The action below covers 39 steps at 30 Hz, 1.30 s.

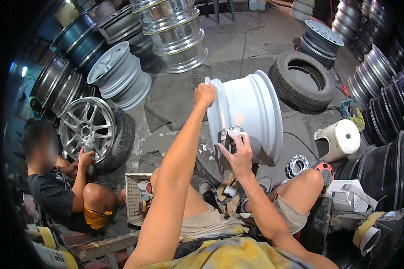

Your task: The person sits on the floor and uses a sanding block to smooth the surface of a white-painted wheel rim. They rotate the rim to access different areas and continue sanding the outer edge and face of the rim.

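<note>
Yellow-and-grey cloth of the person's shirt (229, 253) lies nearest, along the lower edge, with both bare forearms reaching up from it to a pale grey wheel rim (247, 98). That rim lies on its side on the floor just beyond the knees, its broad barrel facing the person. At its upper left edge the left hand (204, 94) is closed, fingers curled over the lip and gripping it. Lower on the barrel, the right hand (239, 154) is partly open, thumb standing apart from the fingers, its fingertips holding a small dark piece (224, 133) against the surface; what kind of piece is unclear. A patch above those fingertips shows a pinkish tint. Just right of the rim a black tyre (280, 85) lies flat, and nearer on that side stands a whitish stool (348, 136). By the left knee sits a pale perforated basket (133, 199) with small items in it. Farther left, a seated co-worker (54, 197) has a hand at a silver spoked wheel (86, 130) leaning on another tyre. Beyond, polished rims rise in a tall stack (177, 38), and more dark wheels (386, 107) line the right side.
</note>
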Tool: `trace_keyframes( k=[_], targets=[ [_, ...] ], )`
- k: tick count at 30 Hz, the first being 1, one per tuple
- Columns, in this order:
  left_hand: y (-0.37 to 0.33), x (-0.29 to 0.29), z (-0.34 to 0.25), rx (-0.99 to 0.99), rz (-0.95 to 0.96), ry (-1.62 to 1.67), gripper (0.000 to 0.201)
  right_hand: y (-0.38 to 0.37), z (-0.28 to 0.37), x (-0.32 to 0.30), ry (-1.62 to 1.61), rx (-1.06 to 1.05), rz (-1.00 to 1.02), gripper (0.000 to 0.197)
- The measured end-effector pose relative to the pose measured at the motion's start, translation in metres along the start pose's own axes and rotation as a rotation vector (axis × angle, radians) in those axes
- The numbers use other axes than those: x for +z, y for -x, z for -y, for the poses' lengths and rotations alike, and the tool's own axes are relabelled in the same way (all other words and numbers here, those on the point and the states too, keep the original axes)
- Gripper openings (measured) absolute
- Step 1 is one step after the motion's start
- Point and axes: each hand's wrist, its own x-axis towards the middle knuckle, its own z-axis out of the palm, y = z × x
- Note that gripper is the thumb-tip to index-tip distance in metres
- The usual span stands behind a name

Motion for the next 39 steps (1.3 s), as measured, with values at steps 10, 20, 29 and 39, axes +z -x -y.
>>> trace_keyframes(
  k=[10, 20, 29, 39],
  targets=[
    [-0.001, -0.002, 0.001, 0.008, 0.022, -0.003, 0.047, -0.001, -0.016, 0.006, 0.104, -0.228, -0.042, 0.031],
    [0.001, -0.003, 0.001, 0.031, 0.002, -0.011, 0.047, -0.041, -0.022, 0.010, 0.090, -0.432, -0.019, 0.030],
    [-0.002, -0.003, -0.001, 0.013, 0.005, -0.015, 0.046, -0.055, -0.018, 0.008, 0.164, -0.470, 0.065, 0.029],
    [-0.003, 0.003, 0.003, 0.007, 0.005, -0.005, 0.047, -0.045, -0.018, 0.006, 0.199, -0.442, 0.090, 0.025]
  ],
)
